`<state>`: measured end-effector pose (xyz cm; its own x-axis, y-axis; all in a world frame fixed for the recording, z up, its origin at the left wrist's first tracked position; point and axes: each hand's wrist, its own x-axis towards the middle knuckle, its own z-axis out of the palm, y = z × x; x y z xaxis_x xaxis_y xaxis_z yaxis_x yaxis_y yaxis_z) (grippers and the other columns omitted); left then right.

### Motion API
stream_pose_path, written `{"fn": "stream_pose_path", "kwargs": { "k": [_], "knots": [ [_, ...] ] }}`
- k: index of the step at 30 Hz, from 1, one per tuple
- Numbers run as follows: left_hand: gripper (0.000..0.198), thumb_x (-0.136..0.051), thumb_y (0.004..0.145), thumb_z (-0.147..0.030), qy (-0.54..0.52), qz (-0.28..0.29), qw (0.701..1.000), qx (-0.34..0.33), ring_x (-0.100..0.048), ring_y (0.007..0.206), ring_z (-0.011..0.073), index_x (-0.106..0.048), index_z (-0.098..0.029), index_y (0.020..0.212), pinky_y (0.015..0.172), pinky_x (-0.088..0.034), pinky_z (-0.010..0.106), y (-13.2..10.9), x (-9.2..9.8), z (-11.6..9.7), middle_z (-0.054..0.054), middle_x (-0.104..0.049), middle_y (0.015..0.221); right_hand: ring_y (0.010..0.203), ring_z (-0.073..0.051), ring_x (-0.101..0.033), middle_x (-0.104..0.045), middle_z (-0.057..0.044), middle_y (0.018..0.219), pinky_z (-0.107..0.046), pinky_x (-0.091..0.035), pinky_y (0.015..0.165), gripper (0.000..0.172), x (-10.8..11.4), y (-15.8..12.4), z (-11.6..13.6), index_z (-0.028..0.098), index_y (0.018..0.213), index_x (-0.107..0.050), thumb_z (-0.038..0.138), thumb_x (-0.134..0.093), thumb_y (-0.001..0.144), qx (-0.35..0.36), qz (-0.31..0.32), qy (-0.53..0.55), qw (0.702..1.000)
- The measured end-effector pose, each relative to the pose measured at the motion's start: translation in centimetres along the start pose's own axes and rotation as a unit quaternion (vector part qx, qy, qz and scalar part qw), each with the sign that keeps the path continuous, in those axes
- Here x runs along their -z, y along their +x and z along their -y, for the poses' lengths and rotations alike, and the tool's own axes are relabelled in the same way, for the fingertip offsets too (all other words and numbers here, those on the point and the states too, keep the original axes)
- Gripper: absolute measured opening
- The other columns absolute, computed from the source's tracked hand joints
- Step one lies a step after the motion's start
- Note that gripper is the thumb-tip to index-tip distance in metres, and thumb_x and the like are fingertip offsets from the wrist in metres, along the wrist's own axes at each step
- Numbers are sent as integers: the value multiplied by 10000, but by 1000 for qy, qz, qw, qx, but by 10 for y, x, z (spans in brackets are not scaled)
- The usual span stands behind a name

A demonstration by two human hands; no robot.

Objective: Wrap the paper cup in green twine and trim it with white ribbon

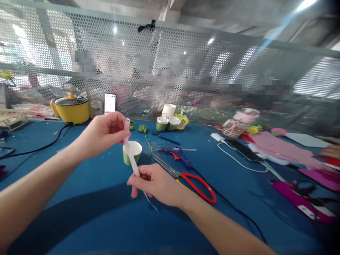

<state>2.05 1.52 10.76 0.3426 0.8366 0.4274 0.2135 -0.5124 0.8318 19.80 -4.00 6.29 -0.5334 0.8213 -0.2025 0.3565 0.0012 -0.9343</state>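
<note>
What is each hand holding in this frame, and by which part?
Both hold one white strip. The left hand pinches its upper end; the right hand pinches it lower down, leaving a tail below.

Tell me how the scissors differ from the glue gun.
The scissors have red loop handles and metal blades; the glue gun is blue with a reddish trigger. The scissors lie beside the right hand, which pinches a white strip with the left hand; the glue gun lies farther back. A dark cord trails from the glue gun; the scissors have none. Both lie flat on the blue table, untouched.
</note>
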Motion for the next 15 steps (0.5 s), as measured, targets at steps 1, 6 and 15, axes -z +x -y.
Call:
{"fn": "stream_pose_path", "kwargs": {
  "k": [1,6,15],
  "knots": [
    [81,-601,672,-253,41,44,998,33,-601,574,158,-532,-214,692,526,-464,275,1,5,8,-27,-607,598,439,-50,-357,-647,-20,664,-177,-295,421,242,3,1,-3,134,765,-616,345,-501,800,-8,21,-24,999],
    [213,-595,621,-246,314,191,921,126,-599,575,183,-620,-241,832,538,-410,265,1,23,43,-16,-651,622,425,-58,-336,-674,-32,663,-175,-261,378,256,12,9,-20,135,683,-614,328,-483,789,-67,138,-132,979],
    [866,-713,530,-373,251,239,927,143,-472,1127,296,-334,-167,1281,874,-399,345,3,-2,76,147,-497,1250,804,-179,-612,-673,-48,907,-250,-426,649,282,71,4,-25,206,919,-621,415,-462,817,-128,-231,-450,853]
  ]
}}
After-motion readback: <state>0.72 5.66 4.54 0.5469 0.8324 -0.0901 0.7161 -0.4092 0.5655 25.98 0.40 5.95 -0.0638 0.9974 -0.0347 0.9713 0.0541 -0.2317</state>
